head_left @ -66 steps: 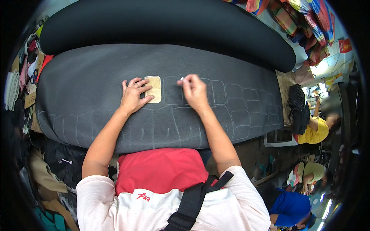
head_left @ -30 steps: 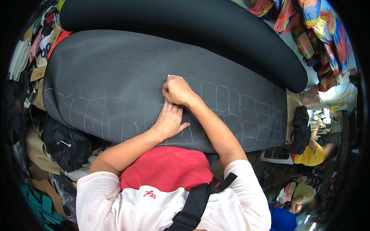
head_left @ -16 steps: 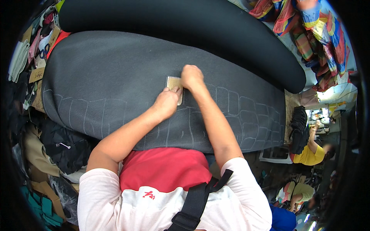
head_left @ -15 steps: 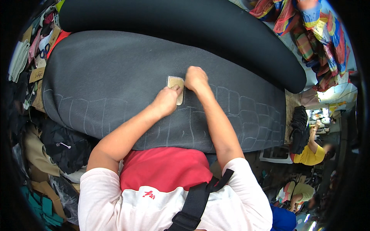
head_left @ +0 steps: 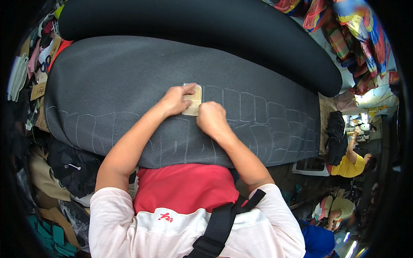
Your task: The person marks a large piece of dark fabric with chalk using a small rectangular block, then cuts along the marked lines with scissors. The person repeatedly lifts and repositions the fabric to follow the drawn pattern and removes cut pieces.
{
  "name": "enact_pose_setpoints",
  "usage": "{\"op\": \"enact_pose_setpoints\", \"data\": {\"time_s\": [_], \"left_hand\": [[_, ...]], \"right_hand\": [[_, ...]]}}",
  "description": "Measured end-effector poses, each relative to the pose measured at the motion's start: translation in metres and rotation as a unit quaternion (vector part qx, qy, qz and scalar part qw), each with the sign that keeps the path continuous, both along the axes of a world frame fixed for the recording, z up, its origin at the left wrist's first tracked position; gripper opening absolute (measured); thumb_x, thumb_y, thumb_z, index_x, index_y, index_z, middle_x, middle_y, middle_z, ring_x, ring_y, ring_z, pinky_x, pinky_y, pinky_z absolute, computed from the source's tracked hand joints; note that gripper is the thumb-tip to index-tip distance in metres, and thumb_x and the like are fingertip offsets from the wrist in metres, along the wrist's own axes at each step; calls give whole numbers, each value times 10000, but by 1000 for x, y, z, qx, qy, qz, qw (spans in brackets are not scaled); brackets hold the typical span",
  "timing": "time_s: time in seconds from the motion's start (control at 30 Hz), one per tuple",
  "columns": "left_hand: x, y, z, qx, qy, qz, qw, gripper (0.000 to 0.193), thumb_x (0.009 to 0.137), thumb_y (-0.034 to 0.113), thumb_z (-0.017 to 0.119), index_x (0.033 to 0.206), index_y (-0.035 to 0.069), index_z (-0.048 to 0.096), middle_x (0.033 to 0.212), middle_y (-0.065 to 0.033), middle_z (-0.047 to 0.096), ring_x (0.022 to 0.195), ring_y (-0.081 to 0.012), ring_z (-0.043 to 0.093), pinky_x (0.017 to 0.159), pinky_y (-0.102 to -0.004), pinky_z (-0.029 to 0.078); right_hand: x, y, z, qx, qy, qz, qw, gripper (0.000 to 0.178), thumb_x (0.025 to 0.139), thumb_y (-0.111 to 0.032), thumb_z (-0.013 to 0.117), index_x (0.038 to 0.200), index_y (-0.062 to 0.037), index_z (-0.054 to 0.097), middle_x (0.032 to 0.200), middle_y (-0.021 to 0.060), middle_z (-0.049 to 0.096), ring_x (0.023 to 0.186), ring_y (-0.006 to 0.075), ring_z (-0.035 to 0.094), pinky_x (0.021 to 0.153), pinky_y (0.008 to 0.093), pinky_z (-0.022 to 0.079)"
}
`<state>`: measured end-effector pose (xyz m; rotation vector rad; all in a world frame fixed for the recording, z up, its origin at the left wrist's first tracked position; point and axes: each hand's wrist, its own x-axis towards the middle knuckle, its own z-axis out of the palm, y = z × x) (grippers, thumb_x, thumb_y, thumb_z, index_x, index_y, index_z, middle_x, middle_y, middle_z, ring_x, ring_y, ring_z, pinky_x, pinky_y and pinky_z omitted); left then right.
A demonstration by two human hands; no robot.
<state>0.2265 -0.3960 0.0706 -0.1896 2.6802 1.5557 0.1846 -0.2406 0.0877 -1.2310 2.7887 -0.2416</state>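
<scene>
Dark grey ribbed fabric [head_left: 129, 60] lies spread before me, marked with rows of pale chalk-like outlines. On its middle sits a small tan rectangular pattern piece [head_left: 194, 95] with a clear edge. My left hand [head_left: 174, 101] holds this piece flat against the fabric, thumb and fingertips pressing on its face. At the piece's lower right corner, my right hand [head_left: 212, 119] is closed in a pinch with its knuckles up. Whatever its fingers hold is hidden. To the right of both hands the outlines run in adjoining rows of rounded blocks.
Along the far side lies a thick black fabric roll [head_left: 172, 19]. Piled cloth, cardboard and scissors [head_left: 45, 64] fill the left edge. A stack of black pieces [head_left: 335, 129] lies at the right end. Beyond it is a person in a yellow shirt [head_left: 349, 167]; other people are lower right.
The pattern piece has shifted slightly left and up under my left hand. My right hand has come down along its right edge, from the upper corner to the lower one.
</scene>
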Motion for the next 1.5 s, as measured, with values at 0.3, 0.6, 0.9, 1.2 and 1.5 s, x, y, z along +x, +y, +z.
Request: {"op": "enact_pose_setpoints", "data": {"time_s": [0.3,0.6,0.9,1.2,1.5], "left_hand": [[41,-50,13,-242,-51,4,969,397,726,185,694,1119,151,650,1216,68,586,974,-172,525,911,-355,385],[60,37,-3,-332,-14,20,943,555,866,240,544,1295,-78,391,1371,-322,307,1315,-430,258,1084,-494,205],[56,58,-43,-299,79,75,948,609,872,232,530,1292,-158,322,1393,-351,219,1341,-459,149,1093,-505,161],[57,61,-41,-308,55,60,948,508,866,231,514,1193,-153,453,1166,-343,484,1219,-448,367,1073,-513,201],[57,66,-37,-335,78,106,933,581,870,261,509,1241,-169,387,1323,-325,361,1297,-427,273,1092,-494,167]], "right_hand": [[-36,19,25,-200,-199,-117,952,132,696,-1,626,810,31,684,665,131,653,608,171,632,620,295,517],[-41,6,22,-240,-245,-87,935,82,746,-19,653,805,34,675,632,68,631,556,87,579,542,230,485],[-41,-38,16,-222,-241,35,944,120,770,-61,629,820,43,660,675,111,638,603,140,594,582,276,484],[-17,-90,-6,-126,-138,302,935,106,723,-140,684,739,-36,669,913,111,564,907,258,527,799,362,449],[-30,-128,-6,-49,-61,140,987,317,642,18,698,922,137,610,1081,234,500,1054,365,508,882,372,477]]}}
